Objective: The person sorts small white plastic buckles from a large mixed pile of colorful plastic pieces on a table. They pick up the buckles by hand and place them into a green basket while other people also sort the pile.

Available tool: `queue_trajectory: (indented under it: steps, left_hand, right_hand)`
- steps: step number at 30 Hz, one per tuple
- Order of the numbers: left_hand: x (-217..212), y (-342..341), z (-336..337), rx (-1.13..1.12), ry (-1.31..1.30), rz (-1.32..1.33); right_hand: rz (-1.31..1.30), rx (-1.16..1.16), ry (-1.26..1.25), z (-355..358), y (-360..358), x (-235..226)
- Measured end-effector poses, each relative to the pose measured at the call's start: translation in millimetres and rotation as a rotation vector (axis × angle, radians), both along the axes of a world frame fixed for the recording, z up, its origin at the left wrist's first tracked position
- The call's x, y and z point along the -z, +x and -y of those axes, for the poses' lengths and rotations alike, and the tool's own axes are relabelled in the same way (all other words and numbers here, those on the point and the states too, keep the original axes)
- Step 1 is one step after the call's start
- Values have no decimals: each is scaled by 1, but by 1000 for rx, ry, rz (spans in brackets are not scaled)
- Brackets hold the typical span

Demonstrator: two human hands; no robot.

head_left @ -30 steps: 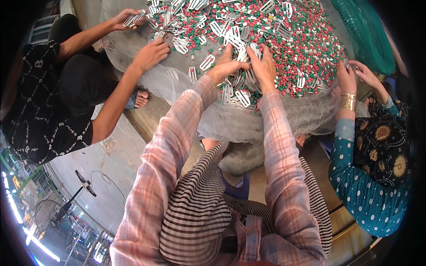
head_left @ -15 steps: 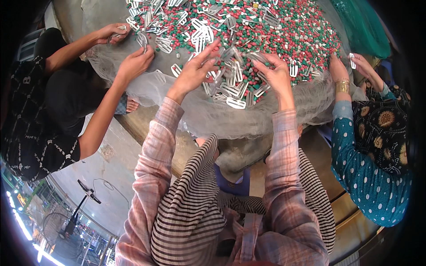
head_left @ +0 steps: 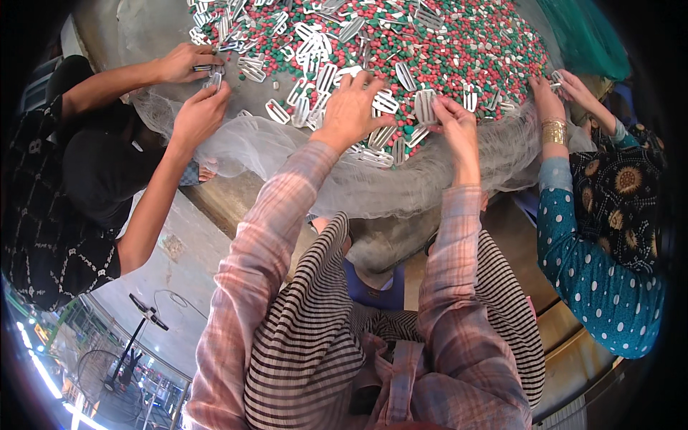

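My left hand hovers over the pile with its fingers and thumb apart, and a white slotted oval piece lies between them. Whether the fingertips touch it is hard to see. My right hand pinches a small stack of grey slotted pieces between thumb and fingers, upright above the pile. Around both hands lie more flat slotted pieces, white and grey, loose among small red, green and white pellets.
Pale mesh netting hangs along the near edge of the work surface. At the left, a person's hands hold slotted pieces; at the right, another person's hands hold one too. Green netting lies at the far right.
My left hand has moved right, toward my right hand, over the white pieces. The right hand's grey pieces now stand upright and face me. The left person's hands have come together.
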State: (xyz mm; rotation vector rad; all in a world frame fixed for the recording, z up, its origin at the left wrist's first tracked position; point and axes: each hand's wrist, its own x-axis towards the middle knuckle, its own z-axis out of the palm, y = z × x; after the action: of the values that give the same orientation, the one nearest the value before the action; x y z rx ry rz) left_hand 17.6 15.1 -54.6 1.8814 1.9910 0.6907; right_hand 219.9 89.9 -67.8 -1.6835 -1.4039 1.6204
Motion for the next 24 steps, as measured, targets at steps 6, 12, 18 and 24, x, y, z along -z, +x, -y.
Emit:
queue_trajectory:
  steps: [6, 12, 18, 24]
  left_hand:
    - [14, -45, 7, -161, -226, 452]
    - [15, -81, -3, -469, -242, 1090]
    - [18, -49, -49, -421, -89, 381]
    - [-23, -91, -26, -425, -228, 1629]
  right_hand:
    - [97, 153, 186, -16, 8, 22]
    - [289, -194, 295, -37, -39, 12]
    - [714, -420, 367, -30, -87, -1]
    - [-358, -41, -169, -20, -25, -12]
